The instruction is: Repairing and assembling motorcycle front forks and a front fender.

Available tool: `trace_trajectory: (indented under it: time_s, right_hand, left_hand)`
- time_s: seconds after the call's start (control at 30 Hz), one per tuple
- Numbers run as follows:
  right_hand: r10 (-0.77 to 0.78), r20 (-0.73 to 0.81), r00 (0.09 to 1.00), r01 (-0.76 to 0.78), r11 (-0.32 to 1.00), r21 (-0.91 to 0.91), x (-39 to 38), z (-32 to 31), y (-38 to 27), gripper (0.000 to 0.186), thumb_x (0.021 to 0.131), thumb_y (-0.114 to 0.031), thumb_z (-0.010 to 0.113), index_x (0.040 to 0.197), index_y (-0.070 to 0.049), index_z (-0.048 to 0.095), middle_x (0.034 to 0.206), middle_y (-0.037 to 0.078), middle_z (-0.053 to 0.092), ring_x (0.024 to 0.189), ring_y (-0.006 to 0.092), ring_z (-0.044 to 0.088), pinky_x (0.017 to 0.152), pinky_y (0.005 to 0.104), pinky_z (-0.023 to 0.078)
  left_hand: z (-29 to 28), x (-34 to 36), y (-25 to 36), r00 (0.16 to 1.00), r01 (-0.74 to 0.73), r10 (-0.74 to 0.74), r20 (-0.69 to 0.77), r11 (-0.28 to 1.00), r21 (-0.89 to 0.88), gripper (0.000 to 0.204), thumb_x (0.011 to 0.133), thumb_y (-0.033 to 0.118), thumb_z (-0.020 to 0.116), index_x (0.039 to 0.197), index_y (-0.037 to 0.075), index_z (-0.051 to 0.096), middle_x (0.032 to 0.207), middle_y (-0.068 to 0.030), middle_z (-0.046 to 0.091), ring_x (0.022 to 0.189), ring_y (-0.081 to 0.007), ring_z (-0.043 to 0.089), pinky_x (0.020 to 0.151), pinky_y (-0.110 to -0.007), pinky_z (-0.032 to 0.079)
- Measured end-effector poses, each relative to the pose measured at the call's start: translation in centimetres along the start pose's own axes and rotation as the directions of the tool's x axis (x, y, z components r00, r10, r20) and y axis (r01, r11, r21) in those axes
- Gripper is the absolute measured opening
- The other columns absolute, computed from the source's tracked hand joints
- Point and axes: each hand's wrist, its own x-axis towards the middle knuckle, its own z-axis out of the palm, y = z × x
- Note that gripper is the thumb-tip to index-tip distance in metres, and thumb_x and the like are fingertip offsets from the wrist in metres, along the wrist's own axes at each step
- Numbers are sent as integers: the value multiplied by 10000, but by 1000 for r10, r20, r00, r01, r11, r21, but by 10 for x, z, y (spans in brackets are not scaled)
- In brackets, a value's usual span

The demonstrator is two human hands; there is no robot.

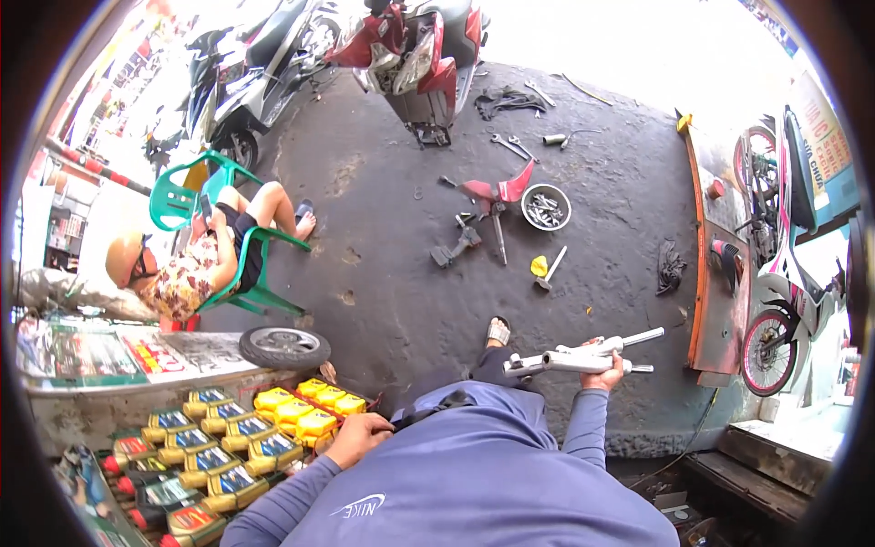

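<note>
Silvery cylindrical metal tubes (567, 362) sit clasped in the right hand (607, 375) above the rough grey floor (383, 264), toward its near edge; I cannot tell the left hand's (360, 439) grip.

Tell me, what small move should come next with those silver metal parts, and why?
Probably bring the left hand across to steady the silver metal parts: only the right hand supports these long pieces, while the left, beside the yellow containers, appears to hold nothing.
</note>
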Motion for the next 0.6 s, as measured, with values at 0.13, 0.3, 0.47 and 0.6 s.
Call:
trace_trajectory:
  time_s: [0.13,0.3,0.47,0.6]
  right_hand:
    - [32,-28,999,-33,998,-50,54,58,45,537,770,-255,543,1242,-4,492,1111,238,572,996,387,579,922,564,448]
    - [28,18,999,-25,984,-178,88,118,97,526,762,-263,549,1204,20,511,1066,226,599,969,398,593,907,567,459]
    - [-49,5,999,49,970,-238,100,159,157,513,758,-272,555,1155,51,530,1046,206,605,965,376,602,906,544,466]
    - [-108,-19,994,101,970,-221,94,172,198,542,737,-290,553,1158,50,530,1070,210,598,974,375,597,909,535,460]
  left_hand:
    - [-34,38,21,949,-124,197,-248,952,281,149,737,93,724,867,20,726,844,-102,671,782,-287,668,696,-363,538]
    - [-98,100,28,938,-196,286,-195,902,384,119,716,65,722,783,0,647,772,-109,603,726,-296,633,683,-377,524]
    - [-201,157,3,991,48,-11,131,958,-281,144,800,45,730,908,-14,654,893,-48,648,831,-129,624,749,-276,507]
    - [-292,193,3,883,140,49,468,923,-360,181,909,51,643,1081,9,682,1174,-53,603,984,-141,608,861,-284,516]
